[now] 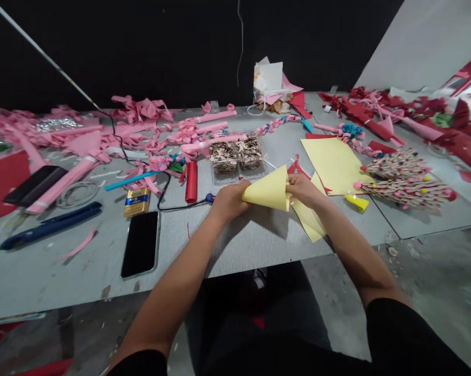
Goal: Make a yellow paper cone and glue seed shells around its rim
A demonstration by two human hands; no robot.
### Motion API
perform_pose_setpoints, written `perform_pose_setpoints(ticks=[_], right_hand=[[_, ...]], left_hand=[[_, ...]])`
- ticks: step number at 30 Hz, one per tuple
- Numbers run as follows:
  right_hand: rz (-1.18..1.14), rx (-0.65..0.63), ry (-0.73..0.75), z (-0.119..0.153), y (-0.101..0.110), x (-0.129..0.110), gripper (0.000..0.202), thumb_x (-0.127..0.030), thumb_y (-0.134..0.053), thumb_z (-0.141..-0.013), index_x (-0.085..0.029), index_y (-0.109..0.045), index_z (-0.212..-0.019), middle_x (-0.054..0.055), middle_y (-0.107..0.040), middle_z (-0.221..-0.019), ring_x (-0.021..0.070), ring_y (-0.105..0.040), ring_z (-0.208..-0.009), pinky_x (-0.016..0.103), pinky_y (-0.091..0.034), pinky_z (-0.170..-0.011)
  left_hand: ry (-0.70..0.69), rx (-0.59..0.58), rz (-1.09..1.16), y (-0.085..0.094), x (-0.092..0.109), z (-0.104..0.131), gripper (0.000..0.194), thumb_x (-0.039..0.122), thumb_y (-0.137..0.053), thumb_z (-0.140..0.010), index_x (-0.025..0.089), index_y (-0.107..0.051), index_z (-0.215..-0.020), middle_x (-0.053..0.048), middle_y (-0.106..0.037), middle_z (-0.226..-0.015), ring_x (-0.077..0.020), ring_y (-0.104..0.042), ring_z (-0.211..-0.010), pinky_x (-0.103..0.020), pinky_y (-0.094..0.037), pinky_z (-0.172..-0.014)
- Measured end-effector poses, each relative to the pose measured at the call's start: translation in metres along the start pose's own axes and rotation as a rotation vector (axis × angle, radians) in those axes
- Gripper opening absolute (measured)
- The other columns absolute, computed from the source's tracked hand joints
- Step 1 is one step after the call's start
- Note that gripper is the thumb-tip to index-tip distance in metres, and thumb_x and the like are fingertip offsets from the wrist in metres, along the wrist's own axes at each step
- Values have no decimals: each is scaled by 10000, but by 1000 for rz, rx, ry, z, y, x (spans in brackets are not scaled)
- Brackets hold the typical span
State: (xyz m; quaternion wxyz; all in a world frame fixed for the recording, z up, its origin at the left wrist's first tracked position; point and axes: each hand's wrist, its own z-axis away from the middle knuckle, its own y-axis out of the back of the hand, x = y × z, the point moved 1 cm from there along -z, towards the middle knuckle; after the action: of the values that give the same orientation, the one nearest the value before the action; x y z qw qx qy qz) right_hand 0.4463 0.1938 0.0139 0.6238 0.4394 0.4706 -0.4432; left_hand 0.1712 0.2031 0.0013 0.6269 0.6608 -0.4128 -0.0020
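Note:
A yellow paper cone (267,190) is held between my two hands just above the grey table, its narrow end to the left. My left hand (232,199) closes round the tip. At the wide end, my right hand (303,189) grips the rim, some fingers hidden by the paper. Under my right forearm lies a cut piece of yellow paper (309,219). Beyond it rests a larger yellow sheet (335,163) over red paper. Red-handled scissors (297,166) lie behind my right hand. A blue-tipped tool with a black cord (210,198) lies beside my left hand.
A phone (140,244), a gold-and-blue pack (136,202), a red tube (191,181) and a dark blue stapler-like tool (51,225) lie left. Clear boxes of small wooden pieces (224,157) stand behind. Decorated cones (410,192) lie right. Pink scraps (145,109) line the back.

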Motion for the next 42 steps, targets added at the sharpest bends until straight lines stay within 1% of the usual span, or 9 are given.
perform_pose_setpoints(ticks=[5, 11, 15, 18, 23, 32, 35, 39, 42], right_hand=[[20, -5, -3, -4, 1, 5, 324, -374, -922, -679, -185, -833, -927, 15, -796, -671, 148, -664, -492, 213, -519, -436], [3, -1, 6, -8, -3, 9, 376, -371, -942, -635, -187, -823, -941, 44, -817, -702, 172, -686, -516, 230, -513, -452], [-20, -4, 22, -4, -5, 4, 411, -385, -967, -629, -173, -830, -953, 64, -813, -697, 203, -715, -560, 252, -518, -468], [-34, -8, 34, -1, -5, -1, 402, -386, -976, -626, -181, -837, -941, 63, -816, -704, 208, -713, -573, 255, -517, -468], [-59, -5, 59, 2, -6, -9, 377, -383, -992, -589, -196, -824, -870, 71, -849, -791, 236, -775, -682, 264, -565, -535], [-82, 3, 51, 8, -8, -17, 366, -354, -1005, -611, -204, -830, -895, 66, -863, -839, 230, -768, -712, 258, -557, -527], [-92, -11, 35, 9, -8, -17, 382, -332, -1007, -607, -198, -829, -917, 62, -864, -846, 206, -750, -670, 255, -557, -524], [-104, -18, 20, 7, -8, -14, 455, -287, -1017, -568, -186, -826, -969, 41, -845, -789, 164, -708, -586, 237, -541, -507], [-115, -27, 19, 7, -8, -13, 493, -270, -1012, -562, -181, -829, -1011, 68, -872, -857, 200, -768, -658, 255, -578, -541]], left_hand=[[-9, 15, 11, -3, -2, -1, 141, 256, -763, -897, 249, -722, -1031, -60, -833, -963, -285, -785, -888, -323, -448, -730], [-40, 19, 30, -1, -6, -2, 201, 264, -780, -884, 256, -699, -1068, -26, -824, -995, -241, -777, -880, -302, -478, -764], [-61, 16, 33, 2, -4, -2, 185, 211, -751, -867, 250, -684, -1035, -24, -799, -936, -240, -765, -845, -302, -465, -734], [-71, 17, 44, 3, -3, -3, 180, 166, -731, -859, 242, -678, -1013, -26, -794, -938, -236, -768, -853, -300, -478, -742], [-80, 31, 70, 5, -1, -2, 148, 186, -749, -865, 236, -658, -970, -16, -778, -914, -215, -737, -815, -285, -469, -723], [-74, 52, 95, 6, 4, -1, 141, 156, -738, -886, 229, -642, -958, -21, -784, -922, -200, -720, -804, -272, -450, -707], [-62, 56, 84, 6, 3, -1, 135, 174, -745, -897, 230, -659, -984, -24, -795, -945, -206, -739, -827, -272, -463, -724], [-40, 66, 60, 6, 0, -2, 152, 207, -747, -907, 234, -686, -1043, -29, -812, -979, -220, -765, -855, -277, -473, -728], [-35, 58, 40, 5, -1, -3, 160, 206, -744, -908, 238, -694, -1056, -33, -822, -1013, -224, -781, -884, -282, -487, -746]])
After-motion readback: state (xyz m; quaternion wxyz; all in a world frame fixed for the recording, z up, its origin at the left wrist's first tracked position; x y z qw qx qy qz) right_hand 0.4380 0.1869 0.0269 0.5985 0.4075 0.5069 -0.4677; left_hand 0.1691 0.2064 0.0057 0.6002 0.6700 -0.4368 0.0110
